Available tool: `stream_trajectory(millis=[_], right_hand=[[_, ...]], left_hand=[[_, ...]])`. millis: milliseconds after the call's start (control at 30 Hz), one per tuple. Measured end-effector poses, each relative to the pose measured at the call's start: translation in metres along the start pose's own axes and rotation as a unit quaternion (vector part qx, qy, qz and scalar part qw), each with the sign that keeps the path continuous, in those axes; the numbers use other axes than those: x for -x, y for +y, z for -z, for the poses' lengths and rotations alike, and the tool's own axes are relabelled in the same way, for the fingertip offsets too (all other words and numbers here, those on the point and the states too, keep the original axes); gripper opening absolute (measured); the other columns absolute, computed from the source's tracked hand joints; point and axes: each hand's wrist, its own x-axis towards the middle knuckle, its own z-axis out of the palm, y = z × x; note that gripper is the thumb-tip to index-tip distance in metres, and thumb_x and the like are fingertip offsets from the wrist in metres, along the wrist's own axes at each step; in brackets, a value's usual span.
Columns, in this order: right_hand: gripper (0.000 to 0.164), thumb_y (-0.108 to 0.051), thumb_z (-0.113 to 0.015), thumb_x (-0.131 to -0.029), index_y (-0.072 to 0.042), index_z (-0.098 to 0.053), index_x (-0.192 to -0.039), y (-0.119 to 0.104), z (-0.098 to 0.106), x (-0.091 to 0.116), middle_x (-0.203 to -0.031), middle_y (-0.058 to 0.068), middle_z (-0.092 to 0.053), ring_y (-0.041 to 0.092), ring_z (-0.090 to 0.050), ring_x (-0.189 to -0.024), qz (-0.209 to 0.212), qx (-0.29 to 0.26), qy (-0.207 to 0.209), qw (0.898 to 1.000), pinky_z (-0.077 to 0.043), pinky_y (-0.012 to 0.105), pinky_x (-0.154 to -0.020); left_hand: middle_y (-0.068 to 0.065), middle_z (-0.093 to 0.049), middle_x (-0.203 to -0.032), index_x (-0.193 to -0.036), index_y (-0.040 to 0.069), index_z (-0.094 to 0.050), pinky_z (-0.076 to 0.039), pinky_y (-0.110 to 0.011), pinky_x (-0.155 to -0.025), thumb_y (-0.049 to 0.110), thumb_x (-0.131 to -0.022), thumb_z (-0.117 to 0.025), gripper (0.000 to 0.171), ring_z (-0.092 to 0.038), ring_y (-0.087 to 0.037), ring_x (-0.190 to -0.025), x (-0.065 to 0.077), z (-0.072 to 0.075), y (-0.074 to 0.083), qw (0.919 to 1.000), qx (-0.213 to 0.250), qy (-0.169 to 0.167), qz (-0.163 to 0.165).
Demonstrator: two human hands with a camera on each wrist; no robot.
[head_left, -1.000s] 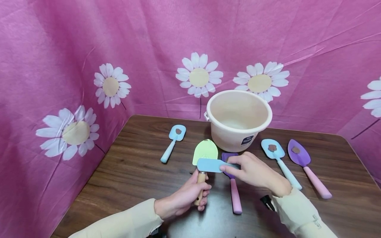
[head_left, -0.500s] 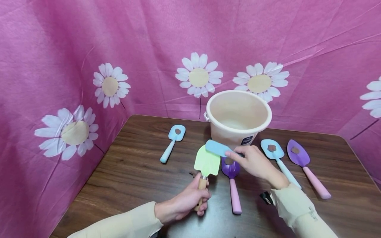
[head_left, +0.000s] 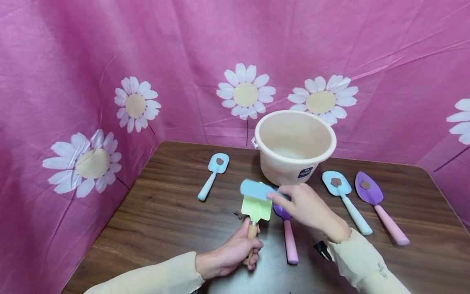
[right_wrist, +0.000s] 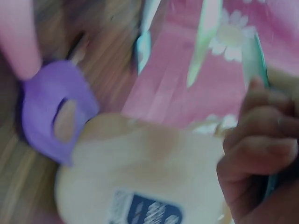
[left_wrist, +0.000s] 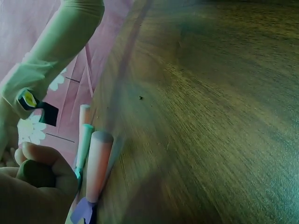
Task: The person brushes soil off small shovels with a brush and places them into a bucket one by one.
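Observation:
My left hand (head_left: pixel 235 251) grips the wooden handle (head_left: pixel 252 232) of a small garden trowel. Its light green blade (head_left: pixel 256 209) points away from me. The handle's end (left_wrist: pixel 38 173) pokes out of my fist in the left wrist view. In my right hand (head_left: pixel 310 210) is a flat light blue tool (head_left: pixel 257 189) with a rounded end, blurred by motion. It lies across the upper part of the green blade and hides much of it. My right fingers (right_wrist: pixel 261 151) curl round it. Brown bits (head_left: pixel 238 214) lie on the table left of the blade.
A purple trowel with a pink handle (head_left: pixel 290 245) lies right of the green one, its brown lump (right_wrist: pixel 65 121) on the blade. Behind stands a cream bucket (head_left: pixel 282 169). Blue trowels (head_left: pixel 207 187) (head_left: pixel 353 212) and another purple trowel (head_left: pixel 371 192) rest on the table.
The blue tool has moved up, then back down and left over the green blade. The green trowel's handle has shifted slightly right and toward me. The brown bits on the table show more fully.

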Motion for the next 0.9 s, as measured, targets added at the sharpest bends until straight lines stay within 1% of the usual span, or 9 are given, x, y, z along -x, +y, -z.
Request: stream_trajectory(millis=[100,200,300,400,533,600,767,900], right_hand=[[0.037,-0.047,-0.058,-0.092,-0.028,-0.049,-0.061,-0.012,-0.003,0.003,-0.055,-0.016,-0.030,-0.001,-0.029,-0.049,0.038,0.014,-0.034,0.999,-0.030,0.017,-0.048],[0.037,-0.048,-0.059,-0.091,-0.029,-0.048,-0.061,-0.017,-0.006,0.004,-0.055,-0.015,-0.030,-0.002,-0.028,-0.050,0.039,0.029,-0.045,0.998,-0.028,0.016,-0.046],[0.042,-0.047,-0.060,-0.090,-0.025,-0.044,-0.059,-0.015,-0.008,0.003,-0.055,-0.014,-0.028,-0.001,-0.026,-0.049,0.022,0.036,-0.034,0.999,-0.027,0.017,-0.046],[0.047,-0.048,-0.060,-0.090,-0.022,-0.040,-0.057,-0.009,-0.008,0.000,-0.053,-0.014,-0.028,0.000,-0.026,-0.048,-0.002,0.027,-0.026,0.999,-0.028,0.018,-0.047],[0.046,-0.047,-0.058,-0.092,-0.020,-0.044,-0.057,0.002,-0.007,-0.003,-0.053,-0.012,-0.030,0.003,-0.031,-0.049,-0.031,-0.001,-0.026,0.999,-0.031,0.019,-0.049],[0.046,-0.047,-0.056,-0.093,-0.020,-0.047,-0.058,0.008,-0.006,-0.004,-0.054,-0.011,-0.031,0.005,-0.033,-0.051,-0.049,-0.005,-0.020,0.999,-0.032,0.020,-0.049],[0.046,-0.049,-0.054,-0.094,-0.020,-0.047,-0.059,0.020,-0.005,-0.006,-0.054,-0.010,-0.031,0.007,-0.035,-0.050,-0.089,0.010,0.000,0.996,-0.032,0.022,-0.047],[0.047,-0.050,-0.053,-0.094,-0.018,-0.044,-0.060,0.024,-0.003,-0.007,-0.053,-0.009,-0.029,0.008,-0.032,-0.047,-0.095,0.022,0.010,0.995,-0.030,0.022,-0.045]], left_hand=[[-0.002,-0.041,-0.065,-0.111,0.010,-0.033,-0.039,-0.021,-0.041,0.000,-0.084,-0.051,0.034,-0.039,-0.012,-0.045,-0.001,0.000,0.001,1.0000,0.000,0.004,-0.005],[-0.002,-0.042,-0.065,-0.113,0.009,-0.033,-0.039,-0.020,-0.043,0.000,-0.087,-0.050,0.032,-0.039,-0.012,-0.045,-0.001,-0.001,0.002,0.9999,-0.004,0.005,-0.008],[-0.002,-0.042,-0.069,-0.113,0.008,-0.033,-0.040,-0.019,-0.044,0.000,-0.089,-0.050,0.031,-0.040,-0.011,-0.046,0.000,-0.001,0.003,0.9999,-0.006,0.006,-0.007],[-0.003,-0.043,-0.072,-0.113,0.007,-0.033,-0.039,-0.019,-0.043,0.000,-0.090,-0.051,0.029,-0.040,-0.011,-0.047,0.001,-0.001,0.002,0.9999,-0.008,0.009,-0.006],[-0.003,-0.043,-0.073,-0.113,0.007,-0.033,-0.039,-0.019,-0.043,0.000,-0.090,-0.051,0.029,-0.039,-0.011,-0.048,0.002,0.000,0.000,0.9999,-0.012,0.012,-0.004],[-0.003,-0.043,-0.073,-0.114,0.007,-0.033,-0.038,-0.019,-0.043,0.000,-0.090,-0.051,0.030,-0.039,-0.011,-0.048,0.003,0.000,0.000,0.9999,-0.012,0.009,-0.001],[-0.003,-0.043,-0.070,-0.114,0.006,-0.033,-0.038,-0.020,-0.043,-0.001,-0.090,-0.051,0.030,-0.039,-0.011,-0.048,0.004,0.000,-0.003,0.9999,-0.013,0.003,0.007],[-0.002,-0.042,-0.068,-0.114,0.004,-0.033,-0.037,-0.019,-0.041,-0.001,-0.090,-0.051,0.030,-0.038,-0.011,-0.047,0.004,0.002,-0.005,0.9999,-0.014,0.008,0.002]])
